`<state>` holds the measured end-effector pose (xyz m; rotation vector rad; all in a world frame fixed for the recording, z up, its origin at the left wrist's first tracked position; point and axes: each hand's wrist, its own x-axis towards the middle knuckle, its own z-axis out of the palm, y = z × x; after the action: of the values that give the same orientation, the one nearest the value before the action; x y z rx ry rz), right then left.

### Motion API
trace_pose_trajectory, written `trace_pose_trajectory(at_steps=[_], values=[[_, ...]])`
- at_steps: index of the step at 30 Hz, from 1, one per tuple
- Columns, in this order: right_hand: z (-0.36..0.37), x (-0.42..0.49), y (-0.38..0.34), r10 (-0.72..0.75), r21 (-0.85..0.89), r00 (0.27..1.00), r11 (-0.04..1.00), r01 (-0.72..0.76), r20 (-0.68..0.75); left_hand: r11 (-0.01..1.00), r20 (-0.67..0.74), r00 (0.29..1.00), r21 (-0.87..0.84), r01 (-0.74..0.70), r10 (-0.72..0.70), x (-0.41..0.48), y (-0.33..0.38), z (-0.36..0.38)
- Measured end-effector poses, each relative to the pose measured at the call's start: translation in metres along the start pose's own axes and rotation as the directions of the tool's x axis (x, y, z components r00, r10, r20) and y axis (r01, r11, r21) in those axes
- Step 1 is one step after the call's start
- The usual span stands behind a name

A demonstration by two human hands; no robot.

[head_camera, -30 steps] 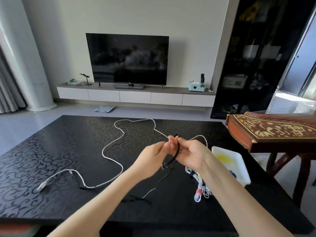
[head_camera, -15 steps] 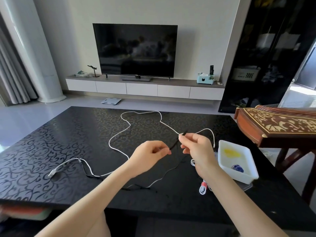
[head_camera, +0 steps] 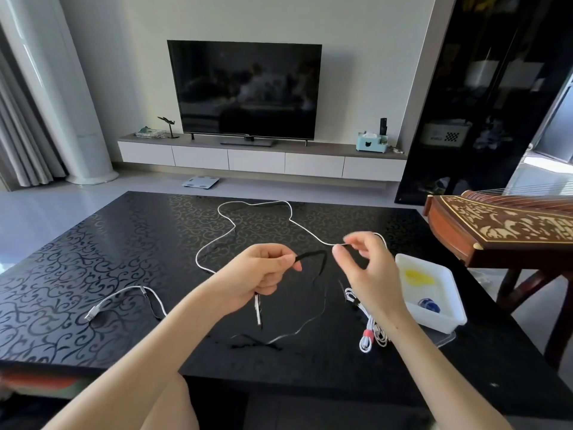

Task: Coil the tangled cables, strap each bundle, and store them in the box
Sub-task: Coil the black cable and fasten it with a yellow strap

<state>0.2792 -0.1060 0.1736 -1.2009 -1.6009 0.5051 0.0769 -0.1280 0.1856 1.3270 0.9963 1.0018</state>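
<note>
I am struggling to follow the black cable [head_camera: 324, 274] where it is dropping onto the dark patterned table [head_camera: 93, 259], since the two are blending together; the coiled white bundle [head_camera: 376, 333] with its red strap [head_camera: 367, 333] is partly hiding behind the right forearm; the yellow and blue things lying in the white box [head_camera: 440, 324] are too blurred for me to name; the black cable is looking thin, arching out of the left fingers and falling to the tabletop, with a silver plug [head_camera: 257, 308] dangling beneath the fist; the left hand [head_camera: 263, 274] is hovering above the table, fingers curling round that cable; the right hand [head_camera: 366, 274] is hanging just beside it, apart from it, fingers loosely spreading and gripping nothing; a long white cable [head_camera: 248, 206] is lying looped on the table beyond both hands.
</note>
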Motion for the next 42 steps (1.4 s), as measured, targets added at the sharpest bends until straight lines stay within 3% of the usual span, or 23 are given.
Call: trace_pose_trajectory(at_steps=[3,5,8,11,13,17,20,22,26,29,34,38,42], values=[[0.009,0.005,-0.002,-0.004,0.322,0.920,0.937,-0.132,0.391,0.987,0.158,0.985,-0.157,-0.038,0.063,-0.004,0.016,-0.002],[0.018,0.004,-0.004,-0.023,0.395,0.879,0.899,-0.191,0.477,0.965,0.204,0.973,-0.256,-0.049,0.103,-0.006,0.024,-0.004],[0.028,-0.004,-0.005,-0.024,0.478,0.890,0.850,-0.221,0.455,0.949,0.180,0.975,-0.309,-0.072,0.132,-0.008,0.031,-0.010],[0.030,-0.007,-0.005,0.025,0.525,0.928,0.819,-0.232,0.372,0.950,0.016,0.997,-0.306,-0.065,0.073,-0.008,0.030,-0.018],[0.031,-0.004,-0.008,0.044,0.482,0.961,0.859,-0.176,0.273,0.976,-0.105,0.994,-0.216,-0.006,-0.017,-0.007,0.023,-0.019],[0.037,0.001,-0.025,-0.005,0.102,0.980,0.995,-0.016,0.201,0.975,-0.206,0.960,-0.157,0.159,-0.190,-0.003,0.004,-0.005],[0.038,0.007,-0.034,-0.036,-0.219,0.973,0.972,0.087,0.228,0.956,-0.167,0.955,-0.209,0.208,-0.244,0.000,-0.004,0.005],[0.036,0.011,-0.039,-0.017,-0.304,0.966,0.948,0.097,0.257,0.949,-0.154,0.955,-0.228,0.217,-0.255,0.002,-0.008,0.008],[0.032,0.020,-0.045,0.197,0.031,0.923,0.975,-0.219,0.330,0.969,-0.115,0.970,-0.146,0.199,-0.216,0.003,-0.017,0.013],[0.031,0.022,-0.045,0.281,0.117,0.875,0.929,-0.351,0.394,0.989,-0.160,0.977,-0.070,0.131,-0.141,0.005,-0.018,0.017],[0.028,0.021,-0.045,0.250,0.095,0.892,0.947,-0.306,0.376,0.996,-0.196,0.980,0.064,0.057,-0.043,0.010,-0.017,0.021],[0.031,0.026,-0.040,0.192,0.069,0.919,0.971,-0.229,0.344,0.978,-0.120,0.990,-0.202,0.051,-0.077,0.012,-0.016,0.024],[0.036,0.021,-0.031,0.175,0.085,0.919,0.972,-0.218,0.352,0.931,-0.170,0.981,-0.365,0.029,-0.098,0.017,-0.017,0.023]])
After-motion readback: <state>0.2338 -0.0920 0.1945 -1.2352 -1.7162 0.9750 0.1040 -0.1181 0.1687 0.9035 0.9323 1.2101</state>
